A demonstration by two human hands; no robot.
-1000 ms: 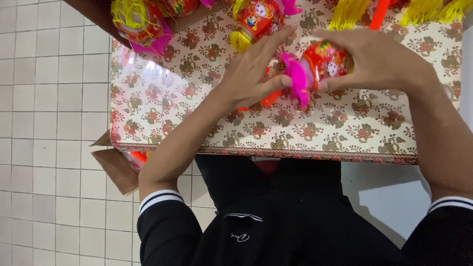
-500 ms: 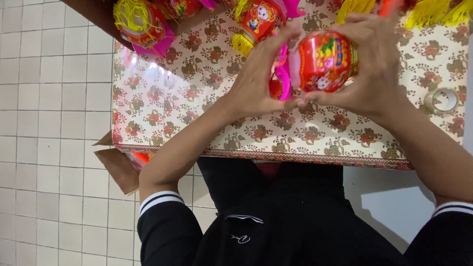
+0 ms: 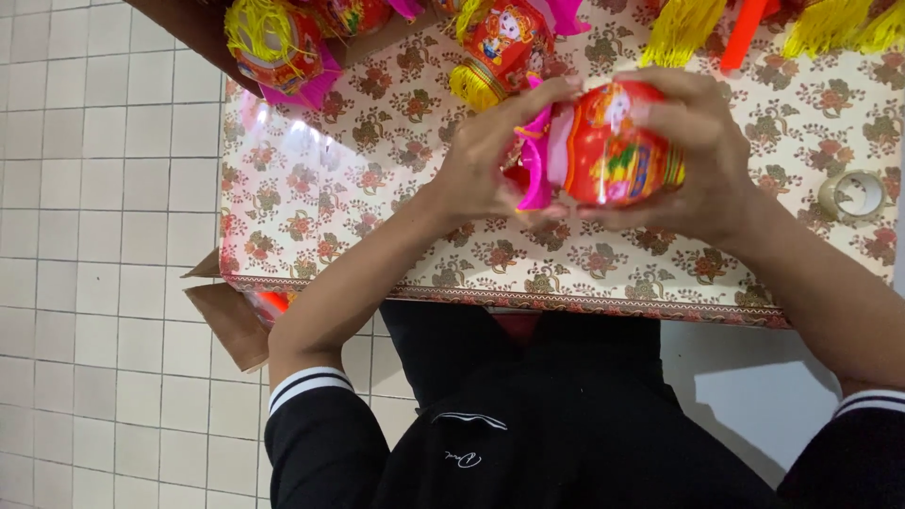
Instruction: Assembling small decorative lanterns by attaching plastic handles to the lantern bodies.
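Observation:
A round red paper lantern (image 3: 613, 146) with colourful print and a pink frilled end is held above the table between both hands. My left hand (image 3: 485, 160) grips its pink end, fingers curled round the rim. My right hand (image 3: 702, 160) wraps over the lantern's red body from the right side. The table (image 3: 311, 207) below carries a glossy floral cloth.
More red lanterns with yellow tassels lie at the far edge, one (image 3: 273, 42) at the left and one (image 3: 500, 42) near the middle. Yellow tassels (image 3: 679, 28) hang at the top right. A tape roll (image 3: 853, 193) sits at the right. A cardboard box (image 3: 231, 316) stands on the tiled floor.
Both hands lifted the lantern off the table and drew it closer; it now looks fuller and rounder, and the right hand covers more of its body.

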